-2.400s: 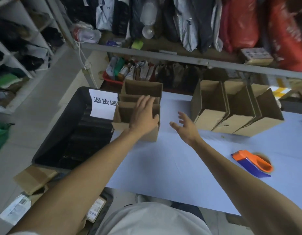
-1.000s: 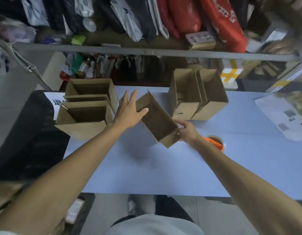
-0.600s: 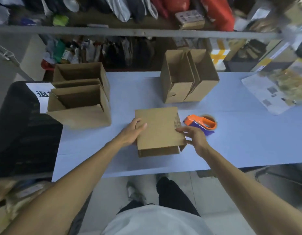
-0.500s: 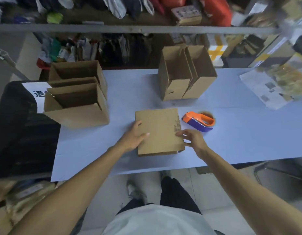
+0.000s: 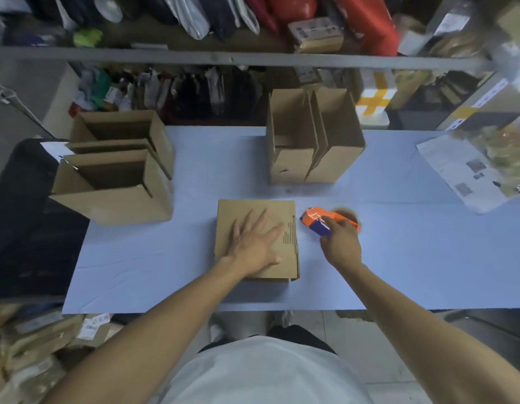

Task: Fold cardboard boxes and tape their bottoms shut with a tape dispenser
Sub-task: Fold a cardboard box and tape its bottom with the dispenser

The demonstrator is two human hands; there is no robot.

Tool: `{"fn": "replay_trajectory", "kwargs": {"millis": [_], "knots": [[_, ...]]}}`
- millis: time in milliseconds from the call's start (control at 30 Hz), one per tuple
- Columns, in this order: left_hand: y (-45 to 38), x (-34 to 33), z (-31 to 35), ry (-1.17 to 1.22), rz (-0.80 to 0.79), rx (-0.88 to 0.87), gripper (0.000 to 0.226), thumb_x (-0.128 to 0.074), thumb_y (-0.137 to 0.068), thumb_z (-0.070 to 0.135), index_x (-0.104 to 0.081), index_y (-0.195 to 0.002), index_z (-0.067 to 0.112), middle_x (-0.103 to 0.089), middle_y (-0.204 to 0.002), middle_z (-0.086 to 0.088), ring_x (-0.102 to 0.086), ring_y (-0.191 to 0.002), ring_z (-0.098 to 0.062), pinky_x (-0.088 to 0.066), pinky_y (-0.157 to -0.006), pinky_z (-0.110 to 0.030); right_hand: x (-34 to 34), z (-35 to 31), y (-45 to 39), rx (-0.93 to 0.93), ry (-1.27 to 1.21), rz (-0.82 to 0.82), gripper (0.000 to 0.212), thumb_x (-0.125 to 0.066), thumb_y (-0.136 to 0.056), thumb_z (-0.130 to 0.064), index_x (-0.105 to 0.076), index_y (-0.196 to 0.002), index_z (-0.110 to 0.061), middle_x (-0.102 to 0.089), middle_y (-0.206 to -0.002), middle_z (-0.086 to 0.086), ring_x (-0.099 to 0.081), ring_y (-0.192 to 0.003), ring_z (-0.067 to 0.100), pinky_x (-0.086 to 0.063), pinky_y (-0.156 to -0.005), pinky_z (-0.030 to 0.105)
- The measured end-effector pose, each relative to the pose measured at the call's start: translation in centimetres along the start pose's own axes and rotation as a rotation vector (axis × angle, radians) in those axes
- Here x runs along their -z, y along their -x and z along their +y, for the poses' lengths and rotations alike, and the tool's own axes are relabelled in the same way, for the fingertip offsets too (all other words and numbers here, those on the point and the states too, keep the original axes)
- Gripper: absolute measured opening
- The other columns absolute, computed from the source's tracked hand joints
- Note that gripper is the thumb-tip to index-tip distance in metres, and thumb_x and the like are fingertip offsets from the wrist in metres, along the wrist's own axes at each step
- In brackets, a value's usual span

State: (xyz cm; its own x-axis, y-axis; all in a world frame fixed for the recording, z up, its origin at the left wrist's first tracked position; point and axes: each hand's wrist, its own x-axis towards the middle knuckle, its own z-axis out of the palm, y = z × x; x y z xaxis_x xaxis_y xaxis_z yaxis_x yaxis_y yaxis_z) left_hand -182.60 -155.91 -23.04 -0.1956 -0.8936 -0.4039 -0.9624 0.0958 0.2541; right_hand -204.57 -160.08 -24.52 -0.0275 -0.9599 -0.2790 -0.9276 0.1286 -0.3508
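Note:
A brown cardboard box [image 5: 232, 217] lies bottom-up in the middle of the pale blue table [image 5: 165, 258]. My left hand [image 5: 254, 243] presses flat on its folded bottom flaps, fingers spread. Just right of the box lies the orange and blue tape dispenser [image 5: 317, 221]. My right hand [image 5: 340, 243] is on the dispenser, fingers curled over its handle.
Two open-topped boxes [image 5: 113, 188] stand at the table's left. Two unfolded boxes [image 5: 311, 141] stand upright at the back centre. Printed papers [image 5: 457, 173] lie at the far right. A black bin [image 5: 25, 223] sits left of the table. Shelves of goods rise behind.
The box came from the back row and was laid bottom-up on the table. My left hand slid onto its flaps. My right hand left the box's right edge and went onto the tape dispenser.

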Motion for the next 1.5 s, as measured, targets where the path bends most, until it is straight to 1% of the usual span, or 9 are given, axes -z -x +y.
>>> {"fn": "replay_trajectory", "kwargs": {"millis": [200,367,467,567,733,867,1067,1400,1500], "knots": [[-2.5,0.6,2.1,0.033,0.040,0.067,0.080,-0.061,-0.080,0.060,-0.021,-0.148,0.046,0.005,-0.164,0.002,0.009,-0.149,-0.029,0.002,-0.118,-0.056,0.5,2.4,-3.4,0.187,0.157,-0.071,0.062,-0.057,-0.083,-0.001,-0.047,-0.138,-0.027,-0.060,-0.116,0.007,-0.058,-0.106,0.030,-0.052,-0.081,0.037],[-4.8,2.2,3.8,0.119,0.182,0.174,0.040,-0.059,-0.082,0.048,-0.050,-0.118,0.035,-0.036,-0.140,-0.002,-0.028,-0.133,-0.029,-0.024,-0.110,-0.047,3.4,3.8,-5.4,0.328,-0.066,-0.040,0.054,-0.048,-0.085,-0.006,-0.054,-0.137,-0.017,-0.061,-0.118,0.011,-0.056,-0.109,0.033,-0.047,-0.087,0.037],[-6.9,4.0,4.7,0.350,0.215,0.149,0.019,-0.052,-0.089,0.022,-0.060,-0.105,0.016,-0.059,-0.114,-0.004,-0.052,-0.110,-0.027,-0.044,-0.094,-0.038,6.6,4.6,-6.3,0.224,-0.269,-0.129,0.050,-0.038,-0.085,-0.026,-0.056,-0.131,-0.026,-0.062,-0.106,0.004,-0.059,-0.100,0.025,-0.042,-0.074,0.029],[-8.7,5.8,6.1,0.816,0.188,0.227,0.024,-0.043,-0.096,0.008,-0.064,-0.108,0.008,-0.068,-0.103,-0.010,-0.061,-0.088,-0.023,-0.051,-0.086,-0.038,8.5,5.1,-5.7,0.253,-0.439,-0.243,0.049,-0.062,-0.080,-0.050,-0.055,-0.126,-0.039,-0.064,-0.110,-0.012,-0.061,-0.098,0.010,-0.051,-0.076,0.023],[-9.0,5.9,7.1,1.256,-0.066,0.221,0.014,-0.054,-0.098,0.021,-0.064,-0.102,0.012,-0.071,-0.093,-0.006,-0.067,-0.084,-0.017,-0.053,-0.082,-0.030,8.9,5.3,-5.8,0.419,-0.279,-0.264,0.068,-0.084,-0.067,-0.047,-0.051,-0.126,-0.039,-0.063,-0.110,-0.014,-0.061,-0.095,0.008,-0.055,-0.079,0.029],[-8.8,5.0,7.2,1.336,-0.055,0.225,0.010,-0.056,-0.097,0.015,-0.066,-0.095,0.014,-0.068,-0.080,0.001,-0.063,-0.070,-0.009,-0.054,-0.076,-0.028,8.6,5.4,-6.5,0.478,-0.221,-0.257,0.065,-0.082,-0.068,-0.042,-0.051,-0.124,-0.033,-0.061,-0.108,-0.008,-0.059,-0.092,0.012,-0.054,-0.079,0.034],[-8.3,4.6,7.0,1.393,0.012,0.336,0.012,-0.061,-0.092,0.011,-0.068,-0.083,0.016,-0.066,-0.068,0.003,-0.061,-0.063,-0.008,-0.051,-0.064,-0.022,8.3,4.8,-6.8,0.560,-0.166,-0.269,0.064,-0.079,-0.073,-0.056,-0.047,-0.123,-0.034,-0.060,-0.109,-0.014,-0.059,-0.091,0.012,-0.051,-0.072,0.021],[-7.9,5.0,5.9,1.023,0.229,0.475,0.027,-0.070,-0.083,0.007,-0.067,-0.057,0.016,-0.066,-0.058,0.000,-0.061,-0.062,-0.017,-0.054,-0.067,-0.031,8.7,2.9,-7.9,0.759,0.176,-0.244,0.061,-0.074,-0.076,-0.053,-0.046,-0.122,-0.025,-0.062,-0.111,-0.006,-0.056,-0.083,0.014,-0.046,-0.068,0.025],[-7.3,5.1,4.3,0.984,0.279,0.539,0.029,-0.073,-0.079,0.009,-0.069,-0.052,0.020,-0.065,-0.053,0.010,-0.063,-0.063,-0.010,-0.051,-0.062,-0.023,9.4,4.1,-8.2,0.762,0.198,-0.252,0.055,-0.074,-0.073,-0.053,-0.048,-0.115,-0.028,-0.062,-0.102,-0.010,-0.061,-0.083,0.017,-0.049,-0.067,0.027]]}}
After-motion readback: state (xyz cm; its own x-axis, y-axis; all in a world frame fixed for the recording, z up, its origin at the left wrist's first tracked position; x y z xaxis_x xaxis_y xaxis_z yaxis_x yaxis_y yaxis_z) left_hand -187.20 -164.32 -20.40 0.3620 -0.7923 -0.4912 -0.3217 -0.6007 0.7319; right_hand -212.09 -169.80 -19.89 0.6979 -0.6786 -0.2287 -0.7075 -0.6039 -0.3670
